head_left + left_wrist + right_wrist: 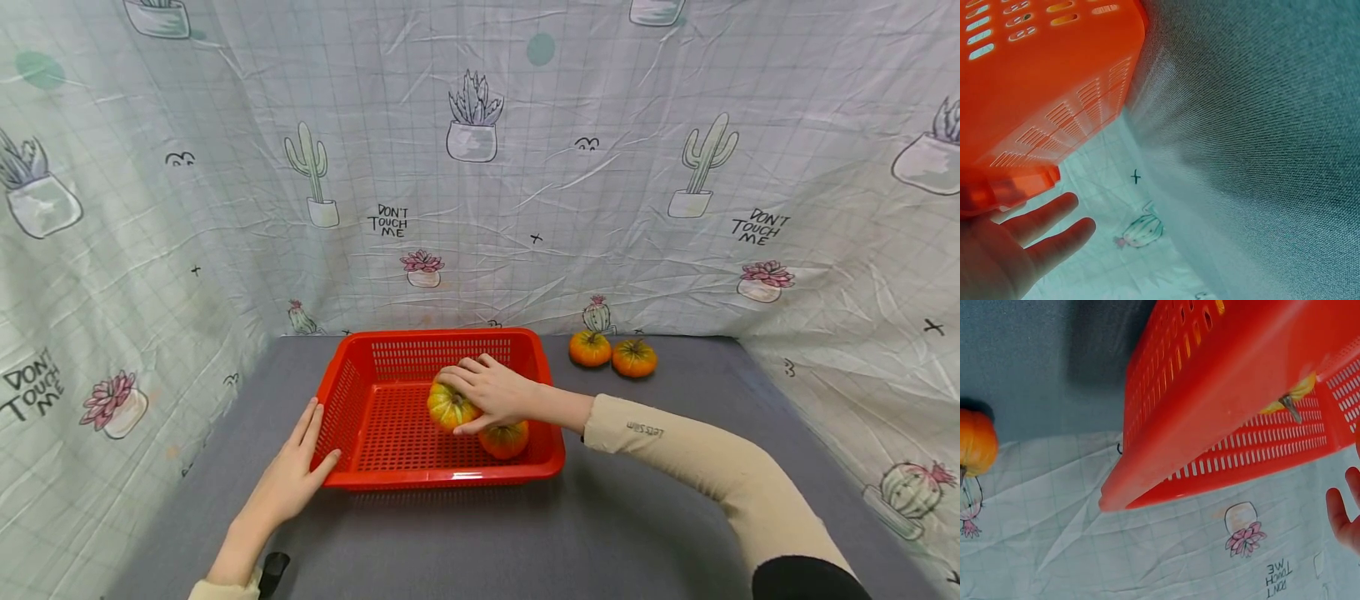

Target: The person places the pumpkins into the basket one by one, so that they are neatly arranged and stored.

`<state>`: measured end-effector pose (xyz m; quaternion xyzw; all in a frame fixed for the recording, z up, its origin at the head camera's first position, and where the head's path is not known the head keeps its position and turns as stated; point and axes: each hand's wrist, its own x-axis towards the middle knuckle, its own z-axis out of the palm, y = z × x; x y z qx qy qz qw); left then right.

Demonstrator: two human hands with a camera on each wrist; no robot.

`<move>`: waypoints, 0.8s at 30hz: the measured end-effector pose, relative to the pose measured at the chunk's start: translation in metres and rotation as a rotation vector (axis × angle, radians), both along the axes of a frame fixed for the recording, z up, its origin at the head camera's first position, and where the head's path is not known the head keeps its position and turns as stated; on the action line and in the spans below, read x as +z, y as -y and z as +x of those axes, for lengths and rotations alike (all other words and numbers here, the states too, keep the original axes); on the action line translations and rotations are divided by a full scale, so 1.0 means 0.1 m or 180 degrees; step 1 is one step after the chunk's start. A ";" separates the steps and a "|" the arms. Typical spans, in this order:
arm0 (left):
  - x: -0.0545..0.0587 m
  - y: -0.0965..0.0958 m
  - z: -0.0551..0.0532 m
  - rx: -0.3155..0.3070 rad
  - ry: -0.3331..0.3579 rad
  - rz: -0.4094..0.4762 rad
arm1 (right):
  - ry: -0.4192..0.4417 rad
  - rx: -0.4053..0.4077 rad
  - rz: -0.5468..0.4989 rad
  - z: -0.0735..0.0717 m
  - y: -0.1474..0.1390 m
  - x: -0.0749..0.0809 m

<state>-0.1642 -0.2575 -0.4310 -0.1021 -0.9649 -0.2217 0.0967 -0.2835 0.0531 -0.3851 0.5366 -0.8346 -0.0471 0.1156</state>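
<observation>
Grey table (450, 550), red basket (450, 477) on it. Left hand (288, 475): fingers straight, laid against the basket's left rim, not gripping; a bump could make the basket slide. Right hand (498, 392): fingers curled over a yellowish pumpkin (447, 410), grasping it inside the basket; can't tell if it touches bottom. A loose grip could drop it onto the orange pumpkin (504, 443) just beside it. Two more pumpkins (634, 360) on the table, past the basket's right side.

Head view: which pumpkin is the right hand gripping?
The leftmost, yellowest pumpkin; the right hand grips neither the orange pumpkin in the red basket nor the table pair.
</observation>
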 end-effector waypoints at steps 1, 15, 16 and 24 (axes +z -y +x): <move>0.00 0.00 0.00 0.0006 0.0006 -0.0003 | 0.0006 -0.0003 0.0033 0.00 0.01 -0.01; -0.02 0.02 -0.01 0.0018 0.0028 -0.0010 | -0.0072 0.0071 0.0368 -0.01 0.05 -0.12; -0.02 0.02 -0.01 0.0020 0.0026 -0.0012 | -0.0099 0.0066 0.0373 -0.01 0.05 -0.12; -0.03 0.03 -0.01 -0.0010 -0.0027 0.0014 | -0.0026 0.0004 0.0489 0.00 0.07 -0.18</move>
